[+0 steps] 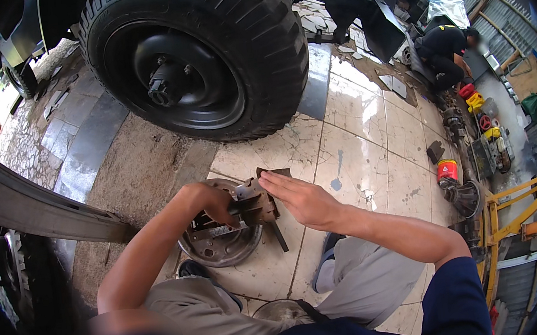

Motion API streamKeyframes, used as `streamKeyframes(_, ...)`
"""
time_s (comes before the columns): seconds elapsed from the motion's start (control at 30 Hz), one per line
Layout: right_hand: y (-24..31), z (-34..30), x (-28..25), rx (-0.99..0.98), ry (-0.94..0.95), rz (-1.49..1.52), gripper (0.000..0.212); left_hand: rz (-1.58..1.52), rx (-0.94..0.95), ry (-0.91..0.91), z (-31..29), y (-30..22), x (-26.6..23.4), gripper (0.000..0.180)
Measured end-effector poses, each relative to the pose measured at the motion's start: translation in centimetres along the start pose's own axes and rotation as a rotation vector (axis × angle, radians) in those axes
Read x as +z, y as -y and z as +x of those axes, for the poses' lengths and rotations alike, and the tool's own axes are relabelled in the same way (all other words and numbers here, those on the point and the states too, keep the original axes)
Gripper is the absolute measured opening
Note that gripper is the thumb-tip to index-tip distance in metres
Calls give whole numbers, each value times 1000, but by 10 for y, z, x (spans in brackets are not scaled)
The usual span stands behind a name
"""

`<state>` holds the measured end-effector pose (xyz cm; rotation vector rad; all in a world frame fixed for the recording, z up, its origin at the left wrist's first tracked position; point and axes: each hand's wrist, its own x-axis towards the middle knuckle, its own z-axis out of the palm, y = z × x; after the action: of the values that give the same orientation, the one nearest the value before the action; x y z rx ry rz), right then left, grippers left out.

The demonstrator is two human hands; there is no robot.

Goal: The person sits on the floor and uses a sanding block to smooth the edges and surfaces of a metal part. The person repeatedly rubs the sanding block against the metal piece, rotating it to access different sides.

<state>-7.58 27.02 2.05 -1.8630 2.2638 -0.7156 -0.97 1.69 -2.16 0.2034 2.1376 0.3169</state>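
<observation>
On the tiled floor between my feet stands a worn metal bench vise (254, 211), mounted on a round, rusty metal base (224, 254). My left hand (210, 202) reaches over the vise's left side with the fingers curled round it and the thumb toward me; part of its grip is hidden. To the right, my right hand (304, 197) lies with straight fingers against the vise's upper end. Its fingertips touch a thin dark brown piece (274, 172) there, whose kind I cannot make out. A bar (278, 237) slants down from the vise's near right side.
A large black-rimmed tyre (197, 61) stands just beyond the vise. A grey metal beam (45, 202) runs along the left. At right lie a red can (448, 170), a long axle (455, 127) and a yellow frame (512, 218). Farther back, another person (445, 53) crouches by metal parts.
</observation>
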Motion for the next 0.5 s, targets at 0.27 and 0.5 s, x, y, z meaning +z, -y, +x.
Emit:
streamKeyframes(0.27,-2,-2,0,-69,-6,-50,54,-50,-6,-94,-9,-5,-5,70)
streamKeyframes(0.5,-2,-2,1,-64,-1,-43,53,-106,-35,-98,-7,-2,-8,73)
